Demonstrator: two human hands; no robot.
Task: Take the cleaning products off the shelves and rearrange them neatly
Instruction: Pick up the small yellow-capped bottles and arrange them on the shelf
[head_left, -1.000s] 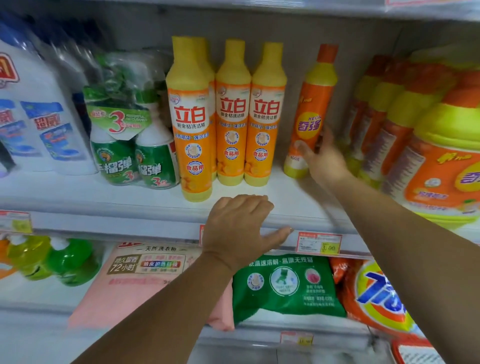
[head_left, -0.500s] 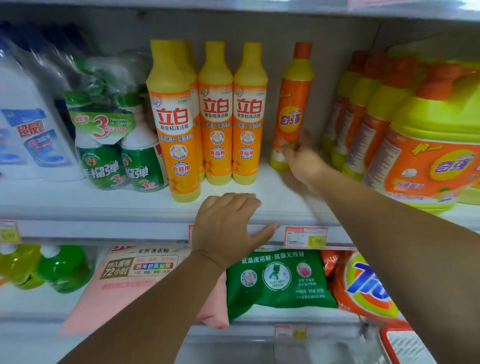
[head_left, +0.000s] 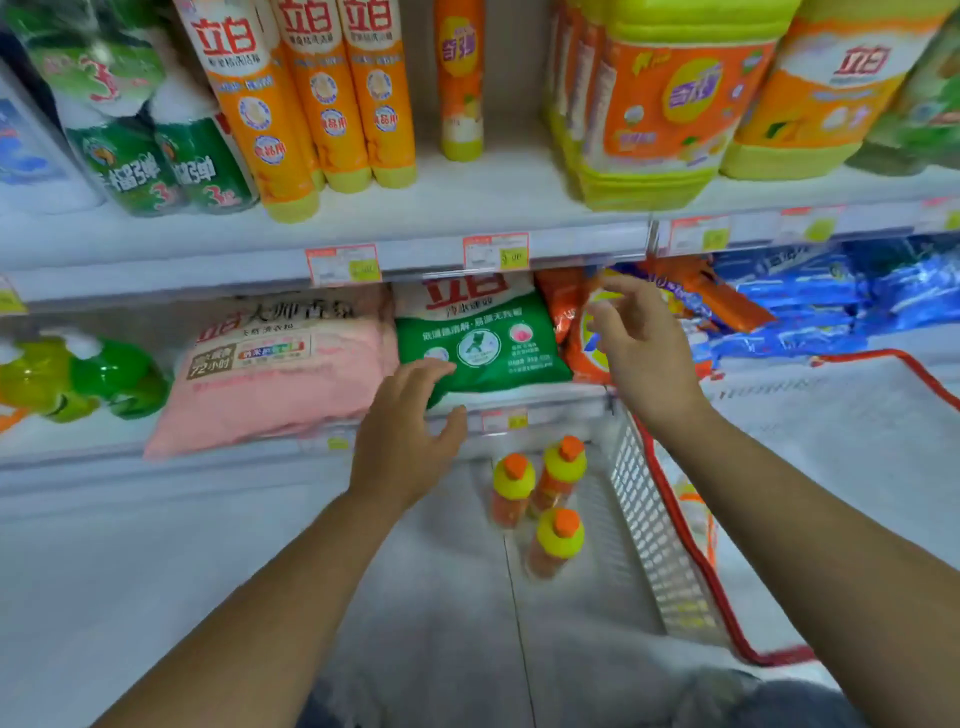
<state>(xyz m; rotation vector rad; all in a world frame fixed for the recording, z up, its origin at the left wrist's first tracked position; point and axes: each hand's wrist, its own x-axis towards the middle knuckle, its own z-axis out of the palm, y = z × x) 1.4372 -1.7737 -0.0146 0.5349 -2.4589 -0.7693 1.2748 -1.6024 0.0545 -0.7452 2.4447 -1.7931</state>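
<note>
Both hands are open and empty: the left hand (head_left: 410, 431) sits at 7 o'clock of the green detergent bag (head_left: 488, 338) on the lower shelf (head_left: 78, 449), and the right hand (head_left: 641, 348) at its 3 o'clock, seemingly bracketing it to lift. Three orange-capped bottles (head_left: 556, 483) stand below at 6 o'clock, probably set aside.

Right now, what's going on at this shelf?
A person is sorting store cleaning products bare-handed. The left hand reaches to the lower corner of the green bag on the middle shelf. The right hand hovers open in front of the orange bag. Neither holds anything. Three orange-capped bottles stand below.
</note>
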